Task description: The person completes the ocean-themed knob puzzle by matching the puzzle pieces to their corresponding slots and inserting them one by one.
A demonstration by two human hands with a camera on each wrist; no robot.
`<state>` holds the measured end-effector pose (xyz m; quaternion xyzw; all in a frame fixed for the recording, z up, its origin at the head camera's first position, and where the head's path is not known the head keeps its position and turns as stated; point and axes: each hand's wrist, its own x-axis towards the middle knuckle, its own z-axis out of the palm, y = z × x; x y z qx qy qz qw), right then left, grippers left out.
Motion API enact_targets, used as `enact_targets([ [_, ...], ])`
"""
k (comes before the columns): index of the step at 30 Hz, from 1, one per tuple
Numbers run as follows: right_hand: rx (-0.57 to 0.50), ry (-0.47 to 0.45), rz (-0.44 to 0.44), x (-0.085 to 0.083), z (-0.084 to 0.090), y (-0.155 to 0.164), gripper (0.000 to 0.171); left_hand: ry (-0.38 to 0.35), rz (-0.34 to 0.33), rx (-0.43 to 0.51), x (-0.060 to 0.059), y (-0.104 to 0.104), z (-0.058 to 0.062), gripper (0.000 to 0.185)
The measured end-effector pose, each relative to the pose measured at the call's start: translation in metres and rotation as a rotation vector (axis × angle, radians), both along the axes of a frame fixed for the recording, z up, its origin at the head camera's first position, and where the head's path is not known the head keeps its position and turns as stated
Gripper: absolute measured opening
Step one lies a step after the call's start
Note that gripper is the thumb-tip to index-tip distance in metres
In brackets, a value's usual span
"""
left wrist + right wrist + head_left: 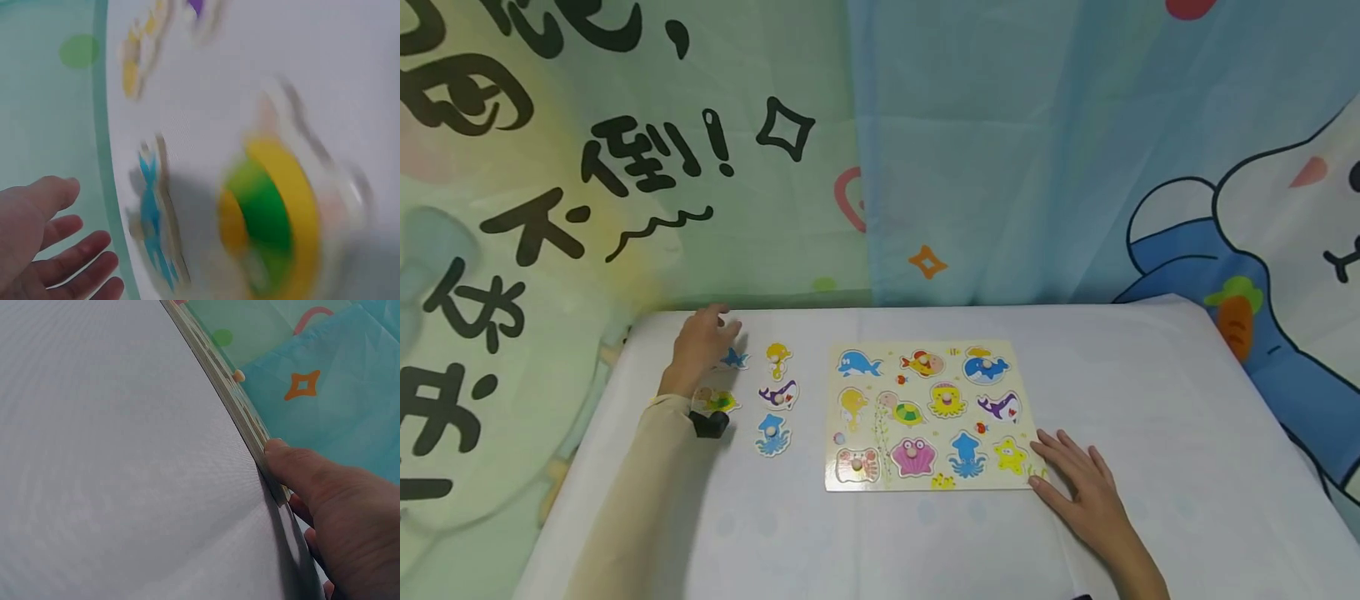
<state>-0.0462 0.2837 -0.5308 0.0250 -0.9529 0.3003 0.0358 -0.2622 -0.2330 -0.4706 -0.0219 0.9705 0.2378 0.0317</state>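
My left hand [702,346] hovers at the far left of the table, near a blue dolphin piece [733,358] that it partly covers. In the left wrist view its fingers [94,250] are spread loosely beside that piece, with nothing in them. Closer to my left wrist lies a green and yellow turtle piece [717,401], blurred in the wrist view. My right hand [1084,492] rests at the lower right corner of the puzzle board [932,417], fingers fairly straight. Its thumb [287,459] touches the board's edge in the right wrist view.
Right of the left hand lie a yellow seahorse piece [778,360], a purple whale piece [778,395] and a blue squid piece [772,435]. The board shows several sea animals, including a pink shell [913,457] with a knob. A printed curtain [955,167] hangs behind the white table [925,546].
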Motion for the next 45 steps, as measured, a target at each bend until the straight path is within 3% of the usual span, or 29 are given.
enact_targets([
  [6, 0.009, 0.002, 0.001, -0.001, 0.000, -0.001, 0.050, 0.023, -0.006, -0.049, 0.018, -0.023, 0.004, 0.044],
  [9, 0.017, -0.007, -0.003, 0.000, 0.000, -0.001, 0.050, 0.017, -0.032, -0.062, 0.022, -0.030, 0.001, 0.040],
  [15, 0.011, -0.006, -0.001, 0.000, 0.001, 0.001, 0.050, -0.102, -0.175, -0.048, 0.023, -0.033, -0.007, 0.034],
  [18, 0.002, -0.003, 0.005, 0.000, 0.000, 0.001, 0.049, -0.113, -0.217, -0.041, 0.023, -0.033, -0.012, 0.032],
  [24, -0.002, -0.004, 0.002, -0.001, -0.003, 0.001, 0.049, -0.087, -0.205, -0.024, 0.024, -0.029, -0.013, 0.029],
  [45, 0.012, -0.013, -0.007, -0.001, 0.000, -0.001, 0.049, -0.100, -0.163, -0.054, 0.024, -0.019, -0.012, 0.029],
])
